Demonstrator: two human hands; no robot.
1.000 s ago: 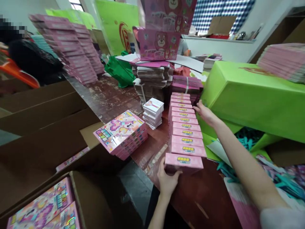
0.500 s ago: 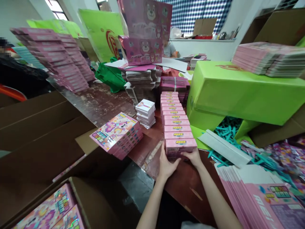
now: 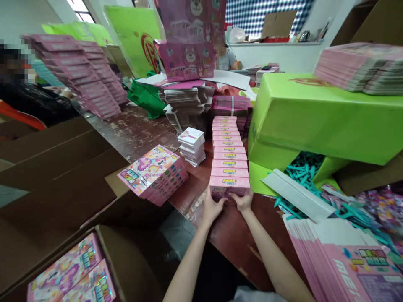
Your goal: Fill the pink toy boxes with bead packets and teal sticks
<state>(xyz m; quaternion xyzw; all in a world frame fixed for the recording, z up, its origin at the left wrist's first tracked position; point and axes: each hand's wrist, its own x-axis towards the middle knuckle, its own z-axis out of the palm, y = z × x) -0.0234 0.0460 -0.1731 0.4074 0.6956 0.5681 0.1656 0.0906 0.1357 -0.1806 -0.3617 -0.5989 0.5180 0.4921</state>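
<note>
A row of pink boxes [image 3: 228, 163] stands on edge on the brown table, running away from me. At its near end, my left hand [image 3: 212, 206] holds the left side of the front pink box [image 3: 229, 183]. My right hand [image 3: 243, 201] has the right side of that same box, its thumb against the face towards me. Both thumbs point inward along the lower front; some fingers are hidden beside the box. Left of the row sit a small pile of white cards [image 3: 191, 144] and a stack of printed pink boxes [image 3: 153, 174].
An open carton [image 3: 132, 256] with printed boxes is at lower left. To the right are a large green box [image 3: 315, 126], teal plastic pieces [image 3: 304, 172] and flat pink cartons [image 3: 333, 256]. Tall pink stacks [image 3: 75, 75] rise at far left, near a seated person [image 3: 34, 100].
Both hands have moved slightly left with the near end of the pink row, which now lies straighter. The view has shifted a little.
</note>
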